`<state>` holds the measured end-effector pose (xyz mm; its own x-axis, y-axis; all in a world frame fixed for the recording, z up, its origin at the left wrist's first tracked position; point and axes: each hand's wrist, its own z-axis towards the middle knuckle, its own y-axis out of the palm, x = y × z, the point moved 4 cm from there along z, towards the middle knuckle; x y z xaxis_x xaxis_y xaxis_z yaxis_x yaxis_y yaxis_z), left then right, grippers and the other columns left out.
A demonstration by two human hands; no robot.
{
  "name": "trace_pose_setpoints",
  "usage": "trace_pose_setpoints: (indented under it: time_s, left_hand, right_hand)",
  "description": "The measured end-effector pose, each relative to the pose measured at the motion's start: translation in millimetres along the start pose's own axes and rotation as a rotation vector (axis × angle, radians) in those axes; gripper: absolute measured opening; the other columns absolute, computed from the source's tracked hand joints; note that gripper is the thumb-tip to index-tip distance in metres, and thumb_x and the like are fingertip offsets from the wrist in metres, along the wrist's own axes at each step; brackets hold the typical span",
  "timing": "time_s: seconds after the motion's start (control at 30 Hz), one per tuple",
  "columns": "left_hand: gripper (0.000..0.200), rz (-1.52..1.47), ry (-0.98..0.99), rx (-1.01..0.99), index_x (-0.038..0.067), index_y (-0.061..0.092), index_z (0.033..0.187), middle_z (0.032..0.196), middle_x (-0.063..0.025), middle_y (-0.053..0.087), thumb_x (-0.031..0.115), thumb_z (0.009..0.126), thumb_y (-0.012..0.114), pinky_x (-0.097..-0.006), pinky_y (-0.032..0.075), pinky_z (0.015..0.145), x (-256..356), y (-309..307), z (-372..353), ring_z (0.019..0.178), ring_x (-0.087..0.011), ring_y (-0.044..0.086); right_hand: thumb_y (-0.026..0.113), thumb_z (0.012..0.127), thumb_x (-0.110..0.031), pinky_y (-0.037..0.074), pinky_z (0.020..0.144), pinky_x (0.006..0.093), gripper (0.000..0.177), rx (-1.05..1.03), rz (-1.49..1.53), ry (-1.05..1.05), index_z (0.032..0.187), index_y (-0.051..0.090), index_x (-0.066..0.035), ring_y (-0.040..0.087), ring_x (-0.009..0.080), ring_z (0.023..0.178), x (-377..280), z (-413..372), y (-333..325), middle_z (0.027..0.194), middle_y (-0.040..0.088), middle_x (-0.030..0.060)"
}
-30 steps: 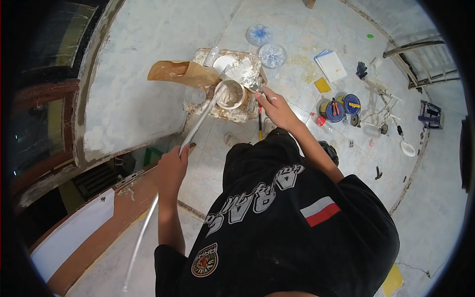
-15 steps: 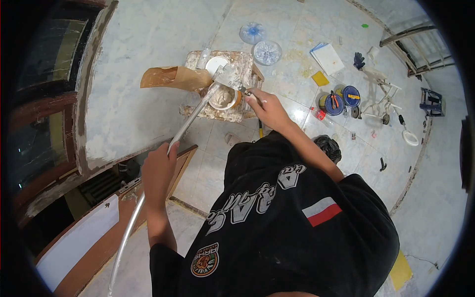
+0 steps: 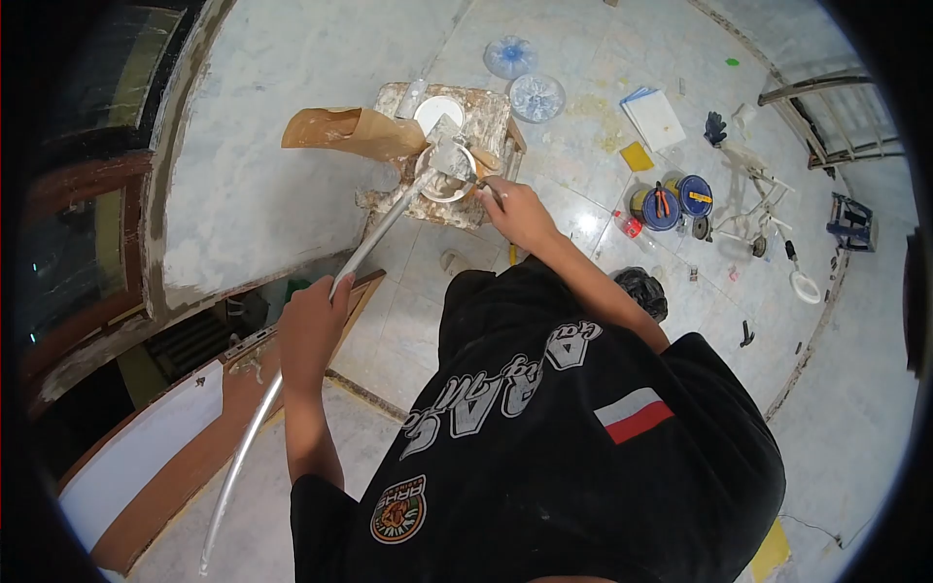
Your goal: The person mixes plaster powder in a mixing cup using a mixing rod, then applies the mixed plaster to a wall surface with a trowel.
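Observation:
My left hand [image 3: 313, 321] is wrapped round a long silver pole [image 3: 369, 238], which slants up to a tub of pale paste [image 3: 449, 185]. In my right hand [image 3: 518, 214] is the handle of a putty knife [image 3: 449, 154], its broad, paste-smeared blade over the tub. The pole's upper end meets the tub's left side, close to the blade. Under the tub is a paint-spattered stool [image 3: 491, 107]. A white round lid [image 3: 439, 114] lies behind the tub, and a brown paper piece [image 3: 350, 132] sticks out to the left.
To the right are two blue-lidded cans [image 3: 657, 207], a red-capped bottle [image 3: 630, 225], a yellow sponge [image 3: 637, 156] and white sheets [image 3: 653, 120]. Clear plastic bottle bottoms [image 3: 536, 98] lie behind the stool. A wooden-framed window [image 3: 97, 243] is at left.
The putty knife blade has come down over the tub's opening, covering part of the paste. The view has shifted slightly. Both hands keep their holds.

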<state>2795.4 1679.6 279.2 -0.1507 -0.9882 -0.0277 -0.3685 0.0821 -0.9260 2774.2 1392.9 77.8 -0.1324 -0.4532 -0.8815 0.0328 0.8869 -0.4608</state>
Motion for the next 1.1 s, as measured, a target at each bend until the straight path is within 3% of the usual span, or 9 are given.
trace_pose_setpoints:
  time_s: [0.1, 0.2, 0.3, 0.5, 0.6, 0.7, 0.9, 1.0, 1.1]
  left_hand:
    - [0.049, -0.006, -0.005, 0.009, 0.003, 0.067, 0.083, 0.075, -0.0232, 0.066, 0.046, 0.104, 0.056, -0.0519, 0.052, 0.066, -2.3, 1.2, 2.3, 0.077, -0.0465, 0.067]
    - [0.049, -0.02, -0.009, -0.033, 0.003, 0.067, 0.084, 0.075, -0.0233, 0.067, 0.047, 0.104, 0.056, -0.0518, 0.052, 0.067, -5.5, 5.3, 0.6, 0.077, -0.0464, 0.067]
    - [0.05, 0.023, 0.015, -0.014, 0.003, 0.068, 0.084, 0.076, -0.0231, 0.067, 0.048, 0.103, 0.056, -0.0517, 0.053, 0.068, -10.4, 10.6, 3.3, 0.077, -0.0464, 0.067]
    - [0.052, -0.018, -0.01, -0.057, 0.004, 0.071, 0.085, 0.078, -0.0232, 0.068, 0.05, 0.103, 0.055, -0.0508, 0.053, 0.07, -13.1, 15.6, 9.7, 0.08, -0.046, 0.068]
    - [0.051, 0.005, -0.017, -0.063, 0.004, 0.071, 0.086, 0.078, -0.0228, 0.068, 0.049, 0.104, 0.055, -0.0504, 0.054, 0.071, -8.8, 12.1, 16.9, 0.081, -0.0458, 0.068]
    - [0.051, 0.014, -0.028, -0.114, 0.004, 0.072, 0.087, 0.081, -0.0225, 0.069, 0.049, 0.103, 0.054, -0.0507, 0.054, 0.072, -6.3, 9.0, 15.9, 0.082, -0.0453, 0.069]
    - [0.055, 0.064, -0.037, -0.142, 0.003, 0.073, 0.093, 0.084, -0.0239, 0.068, 0.053, 0.103, 0.052, -0.0499, 0.052, 0.075, -3.6, 4.5, 29.3, 0.085, -0.0446, 0.068]
    - [0.056, 0.067, -0.002, -0.133, 0.002, 0.074, 0.094, 0.084, -0.0238, 0.069, 0.053, 0.103, 0.052, -0.0495, 0.051, 0.075, -4.0, 4.8, 29.4, 0.085, -0.0444, 0.068]
    - [0.054, 0.118, -0.052, -0.187, 0.005, 0.075, 0.094, 0.088, -0.0211, 0.072, 0.053, 0.103, 0.052, -0.0495, 0.055, 0.078, 3.2, -3.6, 35.4, 0.09, -0.0424, 0.07]
  right_hand:
    - [0.057, 0.102, -0.026, 0.052, 0.08, 0.0558, 0.03, 0.197, 0.093, -0.046, 0.108, 0.063, 0.003, 0.066, 0.0506, 0.09, -7.8, -4.6, -4.8, 0.092, 0.069, 0.0302]
    - [0.057, 0.103, -0.026, 0.052, 0.081, 0.0561, 0.03, -0.009, -0.04, -0.038, 0.109, 0.062, 0.003, 0.066, 0.0506, 0.09, 4.9, -2.0, 9.9, 0.093, 0.069, 0.0294]
    - [0.056, 0.103, -0.026, 0.052, 0.081, 0.056, 0.03, 0.093, -0.006, -0.064, 0.11, 0.063, 0.002, 0.066, 0.0504, 0.09, 6.8, -5.7, 12.4, 0.095, 0.07, 0.0288]
    - [0.056, 0.103, -0.026, 0.052, 0.082, 0.0553, 0.029, -0.063, -0.093, 0.019, 0.108, 0.063, 0.002, 0.066, 0.0498, 0.092, 15.5, -3.2, 11.2, 0.096, 0.069, 0.0296]
    - [0.057, 0.102, -0.026, 0.053, 0.082, 0.0553, 0.029, 0.076, -0.049, -0.075, 0.108, 0.063, 0.002, 0.066, 0.0492, 0.09, 8.9, 0.0, 5.7, 0.095, 0.069, 0.0293]
    - [0.059, 0.101, -0.025, 0.052, 0.079, 0.0541, 0.028, -0.052, -0.11, -0.013, 0.107, 0.065, 0.001, 0.066, 0.0491, 0.09, 10.5, 2.5, 6.9, 0.092, 0.069, 0.0282]
    - [0.058, 0.1, -0.024, 0.053, 0.08, 0.0559, 0.027, 0.042, -0.087, -0.051, 0.107, 0.064, 0.002, 0.068, 0.0479, 0.088, 7.7, 2.3, 3.1, 0.091, 0.07, 0.028]
    - [0.058, 0.099, -0.023, 0.053, 0.079, 0.0562, 0.027, -0.053, -0.138, -0.02, 0.105, 0.065, 0.002, 0.068, 0.0483, 0.088, 17.2, 6.3, 6.0, 0.09, 0.07, 0.0282]
    - [0.059, 0.099, -0.022, 0.053, 0.08, 0.0562, 0.026, -0.019, -0.096, -0.009, 0.104, 0.065, 0.002, 0.067, 0.0489, 0.088, 20.1, 4.9, 4.8, 0.091, 0.07, 0.029]
